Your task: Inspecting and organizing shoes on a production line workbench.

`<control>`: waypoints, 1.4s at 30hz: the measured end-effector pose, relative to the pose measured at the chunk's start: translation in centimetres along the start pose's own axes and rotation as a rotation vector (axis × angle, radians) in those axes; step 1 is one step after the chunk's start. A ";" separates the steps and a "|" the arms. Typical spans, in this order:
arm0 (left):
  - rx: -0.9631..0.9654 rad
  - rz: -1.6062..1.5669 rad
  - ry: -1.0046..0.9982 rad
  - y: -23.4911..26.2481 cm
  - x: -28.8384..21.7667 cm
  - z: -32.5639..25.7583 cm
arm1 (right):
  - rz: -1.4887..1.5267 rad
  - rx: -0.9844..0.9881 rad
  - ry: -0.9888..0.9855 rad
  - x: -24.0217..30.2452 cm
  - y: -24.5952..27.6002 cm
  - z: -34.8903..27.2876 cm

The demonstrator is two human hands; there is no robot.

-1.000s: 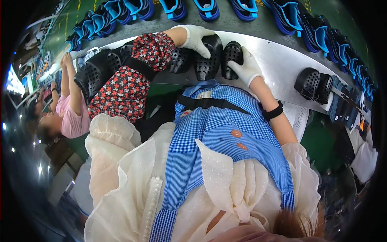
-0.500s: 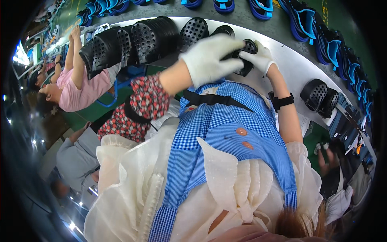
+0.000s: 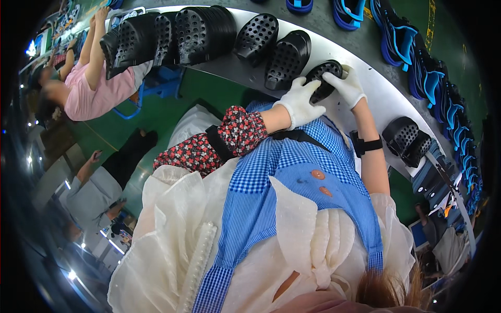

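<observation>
A black clog-shaped piece with round holes point(image 3: 327, 73) is between my two white-gloved hands, over the near edge of the pale curved table. My left hand point(image 3: 300, 106) closes around its near left end, fingers on both sides. On its right side, my right hand point(image 3: 347, 87) grips it with the thumb over the top. The underside is hidden. Just left of it lies another black perforated clog point(image 3: 288, 58), and beyond that a further one point(image 3: 256, 37).
Tight stacks of black clogs point(image 3: 202, 35) stand at the table's left. Two more clogs point(image 3: 406, 136) sit at its right end. Black-and-blue shoes point(image 3: 402, 44) line the far side. A person in pink point(image 3: 99, 94) works at the left.
My left hand has come back from over the clogs at the left to the near end of the held clog. The view has shifted, and the clogs on the left are now uncovered.
</observation>
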State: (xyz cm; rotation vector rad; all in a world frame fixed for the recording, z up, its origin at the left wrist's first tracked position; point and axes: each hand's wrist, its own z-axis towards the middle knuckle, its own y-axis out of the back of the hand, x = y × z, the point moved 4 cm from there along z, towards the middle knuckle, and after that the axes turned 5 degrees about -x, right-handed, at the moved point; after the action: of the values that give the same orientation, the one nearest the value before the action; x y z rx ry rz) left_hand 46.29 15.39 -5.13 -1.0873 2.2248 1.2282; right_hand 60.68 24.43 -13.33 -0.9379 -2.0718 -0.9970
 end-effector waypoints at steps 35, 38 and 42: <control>0.086 0.522 0.211 -11.2 33.1 -14.0 | -0.992 -0.348 0.671 -3.0 0.7 4.8; 0.356 0.455 0.293 -14.4 33.5 -12.3 | -1.050 -0.393 0.648 -2.9 -0.3 3.9; 0.710 0.301 0.356 -19.0 37.3 -11.1 | -1.001 -0.361 0.519 -2.9 0.8 4.2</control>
State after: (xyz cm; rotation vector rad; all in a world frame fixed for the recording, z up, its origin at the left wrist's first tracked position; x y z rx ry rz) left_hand 37.93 -16.63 -33.07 -0.7293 2.8300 0.2540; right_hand 61.89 27.31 -17.44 0.3148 -1.8798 -1.9057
